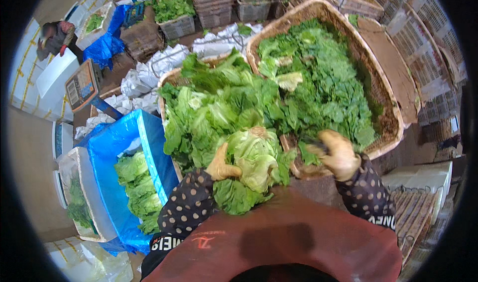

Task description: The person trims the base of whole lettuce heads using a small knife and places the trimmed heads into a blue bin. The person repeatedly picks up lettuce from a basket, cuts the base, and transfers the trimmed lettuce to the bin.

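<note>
My left hand (223, 165), in a tan glove, grips a head of lettuce (254, 158) close against my apron. The cut stem end of the lettuce faces away from me, and a loose outer leaf (239, 196) hangs below it. My gloved right hand (338, 153) is blurred to the right of the head, with a dark tool (315, 145) in its fingers; its kind is not clear. Ahead of my left hand, a basket (161, 106) is heaped with green lettuce (216, 102). A larger brown plastic basket (388, 91) full of loose leaves (321, 84) stands beyond my right hand.
At left, a crate lined with blue plastic (108, 185) holds a row of lettuce heads (140, 188). Behind it are a weighing scale display (81, 85) and white wrapped bundles (138, 80). Another person (56, 39) is at a white foam box (58, 73). Stacked crates (403, 39) line the right.
</note>
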`<action>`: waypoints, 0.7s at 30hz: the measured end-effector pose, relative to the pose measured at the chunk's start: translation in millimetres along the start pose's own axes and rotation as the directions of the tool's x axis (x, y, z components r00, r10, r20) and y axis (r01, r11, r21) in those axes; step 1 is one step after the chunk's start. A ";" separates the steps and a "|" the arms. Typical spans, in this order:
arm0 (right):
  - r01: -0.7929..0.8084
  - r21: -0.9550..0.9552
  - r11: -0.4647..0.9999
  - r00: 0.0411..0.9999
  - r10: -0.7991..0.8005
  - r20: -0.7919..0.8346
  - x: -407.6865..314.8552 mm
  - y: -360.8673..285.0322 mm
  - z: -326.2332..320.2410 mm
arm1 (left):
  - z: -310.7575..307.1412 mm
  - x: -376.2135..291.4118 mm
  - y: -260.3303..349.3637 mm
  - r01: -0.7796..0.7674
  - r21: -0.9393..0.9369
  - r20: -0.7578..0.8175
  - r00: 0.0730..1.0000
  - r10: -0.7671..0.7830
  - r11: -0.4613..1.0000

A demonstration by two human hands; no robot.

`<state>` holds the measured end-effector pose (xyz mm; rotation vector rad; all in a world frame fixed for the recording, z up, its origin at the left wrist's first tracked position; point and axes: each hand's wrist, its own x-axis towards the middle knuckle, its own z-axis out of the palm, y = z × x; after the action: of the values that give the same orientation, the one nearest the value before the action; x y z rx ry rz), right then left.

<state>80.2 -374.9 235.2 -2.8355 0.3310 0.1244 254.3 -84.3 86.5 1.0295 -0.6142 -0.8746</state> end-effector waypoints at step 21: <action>-0.208 0.977 0.049 0.720 -0.668 0.187 67.1 -76.5 81.7 | 39.3 -70.8 29.1 -0.204 0.195 -0.256 0.934 0.250 0.959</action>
<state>159.2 -294.2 169.7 -1.1746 -0.2554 0.5364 195.6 -35.6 126.2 1.1806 -0.5598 -0.4682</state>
